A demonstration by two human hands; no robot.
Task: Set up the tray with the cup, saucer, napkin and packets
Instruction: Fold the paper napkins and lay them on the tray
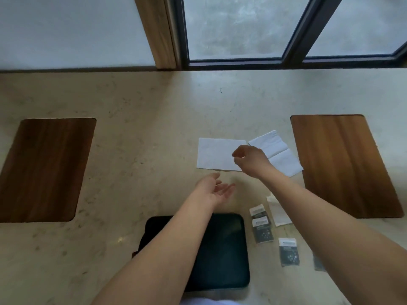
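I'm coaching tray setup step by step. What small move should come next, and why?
Probably close the right hand on the near white napkin it hovers over, then carry it to the black tray, which looks bare. The left hand is open and free.

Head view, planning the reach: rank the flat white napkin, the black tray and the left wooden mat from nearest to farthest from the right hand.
From the right hand:
1. Flat white napkin, directly under the fingertips.
2. Black tray, nearer the person, partly under the left forearm.
3. Left wooden mat, far across the counter on the left.
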